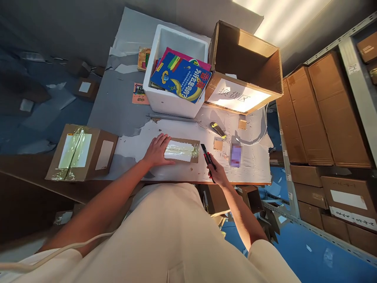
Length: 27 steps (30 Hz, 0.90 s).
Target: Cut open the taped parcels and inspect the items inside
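Note:
My left hand (158,151) lies with fingers stretched over the left end of a small taped cardboard box (196,145) with a white label. In my right hand (217,171) is a black-and-red utility knife (207,157), its tip angled up and left, a little apart from the box's right end. A second utility knife (217,129), black and yellow, rests on the table behind. Small cardboard scraps (218,145) lie right of the box, near a blurred purple item (235,152) that I cannot make out.
A white foam box (173,104) holding several books (179,76) stands at the back, beside an open carton (247,76) with a handwritten sign. A larger taped box (79,153) sits at the table's left edge. Shelves with cartons (321,114) rise on the right.

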{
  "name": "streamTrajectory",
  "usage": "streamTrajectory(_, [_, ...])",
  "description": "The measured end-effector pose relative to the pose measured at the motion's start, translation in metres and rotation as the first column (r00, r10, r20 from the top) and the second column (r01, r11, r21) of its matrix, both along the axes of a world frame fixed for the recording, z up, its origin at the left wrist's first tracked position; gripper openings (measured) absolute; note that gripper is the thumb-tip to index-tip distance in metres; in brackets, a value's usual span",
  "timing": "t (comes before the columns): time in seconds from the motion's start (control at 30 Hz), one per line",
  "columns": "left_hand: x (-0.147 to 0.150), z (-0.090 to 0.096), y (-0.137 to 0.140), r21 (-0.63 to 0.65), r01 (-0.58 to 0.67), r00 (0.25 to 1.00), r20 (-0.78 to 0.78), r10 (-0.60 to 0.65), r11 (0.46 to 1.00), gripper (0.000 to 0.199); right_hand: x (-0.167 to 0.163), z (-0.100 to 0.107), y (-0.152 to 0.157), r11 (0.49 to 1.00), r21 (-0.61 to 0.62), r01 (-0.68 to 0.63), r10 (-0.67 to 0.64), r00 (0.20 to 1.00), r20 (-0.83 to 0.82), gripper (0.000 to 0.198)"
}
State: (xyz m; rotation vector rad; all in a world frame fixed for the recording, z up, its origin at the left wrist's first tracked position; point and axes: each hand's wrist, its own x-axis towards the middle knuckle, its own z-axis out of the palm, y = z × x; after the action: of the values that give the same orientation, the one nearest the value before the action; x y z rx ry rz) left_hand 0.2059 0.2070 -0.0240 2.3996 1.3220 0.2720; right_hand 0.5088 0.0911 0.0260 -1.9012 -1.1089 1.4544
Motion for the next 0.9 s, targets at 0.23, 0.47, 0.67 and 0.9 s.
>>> streamTrajectory(0.23, [0.001, 0.000, 0.000, 0.015, -0.009, 0.999, 0.040, 0.009, 1.000, 0.115, 0.001, 0.012, 0.011, 0.982, -0.031, -0.189, 0.191, 0.978, 0.081, 0.062])
streamTrajectory(0.47, [0.003, -0.005, 0.002, 0.020, -0.024, 0.999, 0.049, 0.023, 1.000, 0.113, 0.003, 0.041, 0.032, 0.905, -0.146, -0.400, 0.426, 0.839, 0.340, 0.060])
streamTrajectory(0.67, [0.005, -0.001, 0.000, -0.021, -0.056, 0.998, -0.002, 0.056, 0.998, 0.111, -0.011, 0.047, 0.038, 0.875, -0.193, -0.444, 0.481, 0.753, 0.449, 0.060])
streamTrajectory(0.9, [0.006, 0.001, -0.001, -0.043, -0.029, 1.000, 0.002, 0.030, 0.999, 0.113, -0.021, 0.041, 0.026, 0.842, -0.188, -0.506, 0.507, 0.623, 0.596, 0.061])
